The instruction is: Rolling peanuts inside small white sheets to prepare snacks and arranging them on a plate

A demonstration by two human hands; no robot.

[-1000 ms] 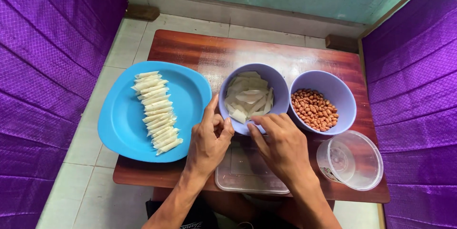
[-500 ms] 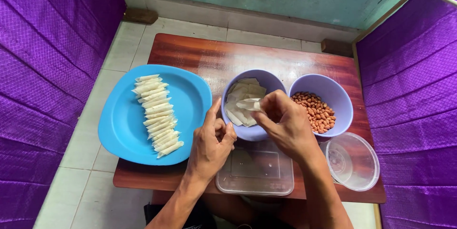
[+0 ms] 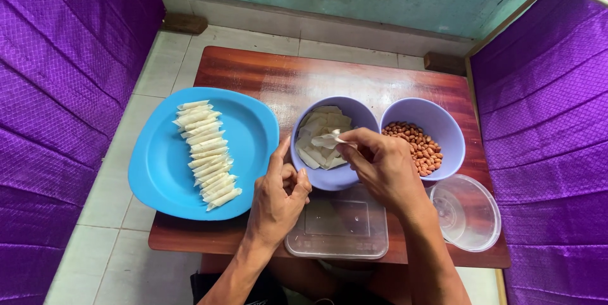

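While pinching a wrapper sheet (image 3: pixel 327 141), right hand (image 3: pixel 380 169) above bowl rim (image 3: pixel 297 129).

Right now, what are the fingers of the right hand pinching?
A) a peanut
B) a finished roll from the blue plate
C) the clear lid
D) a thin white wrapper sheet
D: the right hand pinches a thin white wrapper sheet over the purple bowl of sheets.

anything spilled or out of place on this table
Nothing stands out. The rolls lie in a neat row on the blue plate, the peanuts sit inside their bowl, and the right hand pinches one wrapper over the wrapper bowl.
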